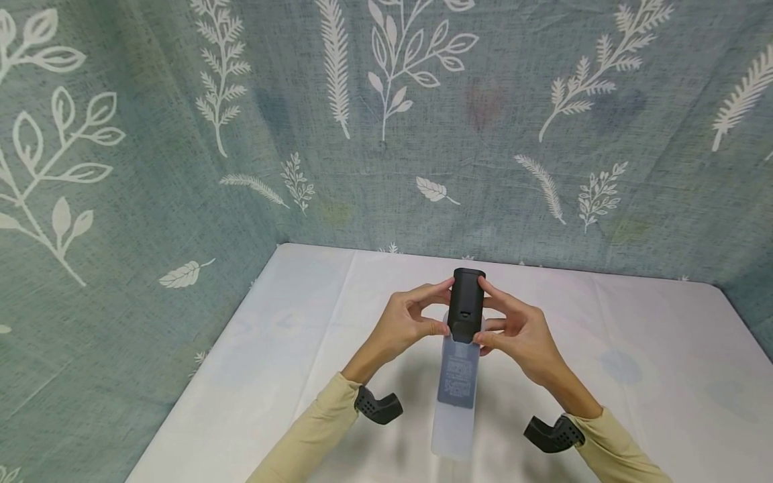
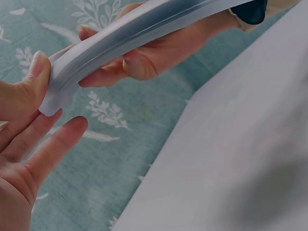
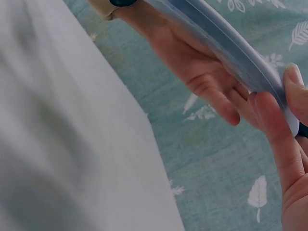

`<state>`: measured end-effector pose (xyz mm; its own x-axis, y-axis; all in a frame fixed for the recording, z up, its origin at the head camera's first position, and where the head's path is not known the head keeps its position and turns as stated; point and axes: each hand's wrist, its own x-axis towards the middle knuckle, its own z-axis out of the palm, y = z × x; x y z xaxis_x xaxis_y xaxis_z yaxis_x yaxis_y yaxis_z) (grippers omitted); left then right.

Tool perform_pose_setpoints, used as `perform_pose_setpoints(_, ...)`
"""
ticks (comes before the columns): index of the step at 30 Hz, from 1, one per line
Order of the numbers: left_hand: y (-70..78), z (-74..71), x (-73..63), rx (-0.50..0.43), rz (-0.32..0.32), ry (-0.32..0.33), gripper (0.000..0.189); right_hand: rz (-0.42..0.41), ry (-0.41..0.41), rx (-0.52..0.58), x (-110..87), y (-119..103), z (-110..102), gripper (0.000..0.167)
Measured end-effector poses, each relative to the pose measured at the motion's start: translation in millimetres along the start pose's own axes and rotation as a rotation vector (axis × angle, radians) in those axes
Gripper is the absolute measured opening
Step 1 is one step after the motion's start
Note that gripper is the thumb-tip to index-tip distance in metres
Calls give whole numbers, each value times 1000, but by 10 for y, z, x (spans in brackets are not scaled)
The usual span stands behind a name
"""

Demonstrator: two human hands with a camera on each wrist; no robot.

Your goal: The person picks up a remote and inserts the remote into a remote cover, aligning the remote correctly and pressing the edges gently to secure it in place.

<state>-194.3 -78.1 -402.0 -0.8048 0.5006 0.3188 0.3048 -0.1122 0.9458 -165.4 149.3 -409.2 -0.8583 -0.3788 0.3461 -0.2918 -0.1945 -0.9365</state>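
Note:
A black, oblong plastic piece (image 1: 467, 300) with a small slot near its lower end stands between both hands. Its narrower lower end overlaps a frosted, translucent plastic pouch (image 1: 454, 429), which bears a grey-blue panel of fine print (image 1: 457, 376). My left hand (image 1: 412, 318) is at the left side, index fingertip near the black piece's top and thumb by its lower corner. Opposite it, my right hand (image 1: 522, 335) mirrors this grip. Both wrist views show thumb and fingers pinching the end of the frosted pouch (image 2: 115, 45), seen edge-on and curved, with a seam along it.
A white-covered table (image 1: 604, 322) lies below the hands. Green-blue cloth with white leaf prints (image 1: 386, 181) hangs behind it and along the left. Dark wrist mounts (image 1: 378, 406) sit at both sleeve cuffs.

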Motion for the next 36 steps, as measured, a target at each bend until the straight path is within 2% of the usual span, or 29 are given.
perform_pose_setpoints(7,20,-4,7,-6,24,-27,69,-23,1,-18,-1,-25,-8,78)
perform_pose_setpoints(15,44,-44,10,-91,-8,-109,79,-27,-111,25,6,-66,-40,88)
perform_pose_setpoints(18,41,-44,5,-77,-11,-95,81,-11,-117,22,1,-74,-33,89)
perform_pose_setpoints(24,29,-39,0,-20,14,-40,78,28,-66,5,-4,-55,-3,87)
perform_pose_setpoints(36,44,-22,15,-17,44,14,66,-9,-31,-13,10,-54,18,81)
